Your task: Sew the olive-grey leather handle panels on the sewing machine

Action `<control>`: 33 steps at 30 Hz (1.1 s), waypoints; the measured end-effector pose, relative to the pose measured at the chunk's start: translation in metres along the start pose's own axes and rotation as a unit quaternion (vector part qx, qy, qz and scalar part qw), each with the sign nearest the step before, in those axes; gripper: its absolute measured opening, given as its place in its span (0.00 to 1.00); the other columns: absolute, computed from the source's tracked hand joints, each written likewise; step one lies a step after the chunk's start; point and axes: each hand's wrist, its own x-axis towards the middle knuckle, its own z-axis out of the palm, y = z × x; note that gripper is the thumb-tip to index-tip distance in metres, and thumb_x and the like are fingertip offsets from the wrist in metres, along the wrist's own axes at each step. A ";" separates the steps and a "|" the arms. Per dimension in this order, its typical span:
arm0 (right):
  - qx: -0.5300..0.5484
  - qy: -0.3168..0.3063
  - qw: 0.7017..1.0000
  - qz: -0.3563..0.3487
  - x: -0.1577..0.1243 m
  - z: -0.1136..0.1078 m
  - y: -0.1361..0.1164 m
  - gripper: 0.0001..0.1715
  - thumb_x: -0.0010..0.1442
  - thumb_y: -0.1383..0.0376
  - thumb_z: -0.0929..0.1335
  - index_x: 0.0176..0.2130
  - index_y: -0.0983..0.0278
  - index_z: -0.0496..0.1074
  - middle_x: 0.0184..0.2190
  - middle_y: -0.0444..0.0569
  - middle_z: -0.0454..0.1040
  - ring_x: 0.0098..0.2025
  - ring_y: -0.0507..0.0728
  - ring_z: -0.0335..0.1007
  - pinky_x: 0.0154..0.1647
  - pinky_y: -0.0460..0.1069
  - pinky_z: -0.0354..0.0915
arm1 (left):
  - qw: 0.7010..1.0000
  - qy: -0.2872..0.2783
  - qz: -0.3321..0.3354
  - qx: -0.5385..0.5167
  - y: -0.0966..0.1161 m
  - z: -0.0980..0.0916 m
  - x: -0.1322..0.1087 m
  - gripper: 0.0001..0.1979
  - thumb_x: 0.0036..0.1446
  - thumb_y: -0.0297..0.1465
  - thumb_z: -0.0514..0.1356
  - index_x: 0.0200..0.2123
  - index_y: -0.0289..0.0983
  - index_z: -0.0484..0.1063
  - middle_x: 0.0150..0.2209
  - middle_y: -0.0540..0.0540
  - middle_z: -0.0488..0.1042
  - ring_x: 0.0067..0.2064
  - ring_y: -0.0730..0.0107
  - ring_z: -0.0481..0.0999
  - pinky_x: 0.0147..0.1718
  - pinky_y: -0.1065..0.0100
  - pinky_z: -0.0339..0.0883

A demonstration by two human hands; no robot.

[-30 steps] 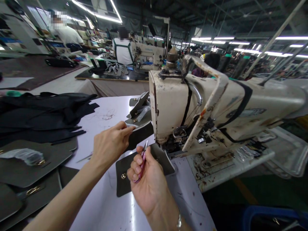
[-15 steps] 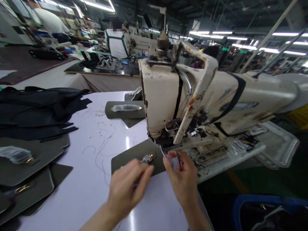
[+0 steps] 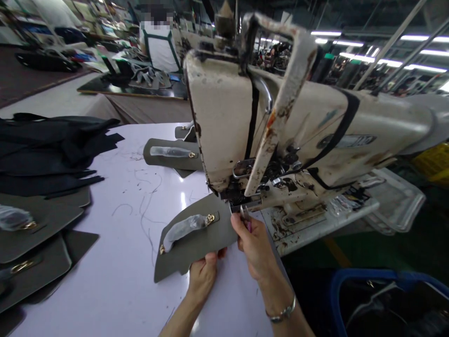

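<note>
My left hand (image 3: pixel 203 276) grips the near edge of a grey-green bag panel (image 3: pixel 196 245), thumb on top and fingers partly hidden beneath. A plastic-wrapped handle (image 3: pixel 184 229) with gold-coloured fittings is attached to that panel. In my right hand (image 3: pixel 256 243) is a pair of thread snips (image 3: pixel 245 216), with metal tips pointing up and a pinkish part showing between the fingers. This hand is at the panel's right end, just below the needle area of the sewing machine (image 3: pixel 224 112). The panel's far right corner lies close under the machine head.
More grey-green panels with wrapped handles (image 3: pixel 171 152) lie behind the machine head, and others (image 3: pixel 38 238) are stacked at left. Black fabric pieces (image 3: pixel 45 154) are piled beyond them. Loose threads (image 3: pixel 143 210) are on the white table. A blue-rimmed bin (image 3: pixel 336 299) stands lower right.
My left hand has moved down and right from above the panel to grip its near edge, uncovering the wrapped handle. My right hand still holds the snips; the view has shifted slightly.
</note>
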 end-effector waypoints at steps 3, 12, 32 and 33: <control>0.020 -0.020 0.999 0.021 0.003 -0.005 0.002 0.32 0.56 0.45 0.73 0.23 0.62 0.56 0.18 0.35 0.47 0.20 0.45 0.35 0.20 0.45 0.37 | 1.000 0.010 0.004 0.006 -0.006 -0.002 0.001 0.34 0.57 0.62 0.47 0.18 0.41 0.67 0.24 0.42 0.74 0.31 0.58 0.73 0.37 0.61 0.69; -0.007 -0.052 0.998 -0.030 0.006 -0.012 -0.003 0.21 0.57 0.54 0.73 0.23 0.66 0.70 0.19 0.37 0.53 0.21 0.46 0.42 0.22 0.45 0.42 | 0.998 0.048 -0.008 -0.037 -0.004 0.008 0.000 0.26 0.61 0.53 0.54 0.21 0.39 0.69 0.23 0.45 0.73 0.29 0.63 0.74 0.37 0.63 0.68; 0.032 -0.021 0.999 0.038 0.007 -0.009 -0.020 0.15 0.43 0.58 0.80 0.24 0.66 0.78 0.16 0.37 0.55 0.21 0.46 0.45 0.23 0.45 0.47 | 0.959 -0.002 -0.076 -0.275 0.021 0.006 0.003 0.20 0.55 0.47 0.66 0.24 0.36 0.72 0.23 0.46 0.71 0.26 0.68 0.69 0.27 0.66 0.65; 0.011 -0.019 0.999 0.034 0.005 -0.011 -0.019 0.15 0.45 0.57 0.79 0.23 0.66 0.78 0.16 0.37 0.54 0.21 0.46 0.44 0.22 0.45 0.46 | 0.956 0.015 -0.093 -0.279 0.020 0.007 0.002 0.20 0.53 0.46 0.67 0.24 0.36 0.73 0.22 0.47 0.71 0.26 0.68 0.69 0.26 0.67 0.65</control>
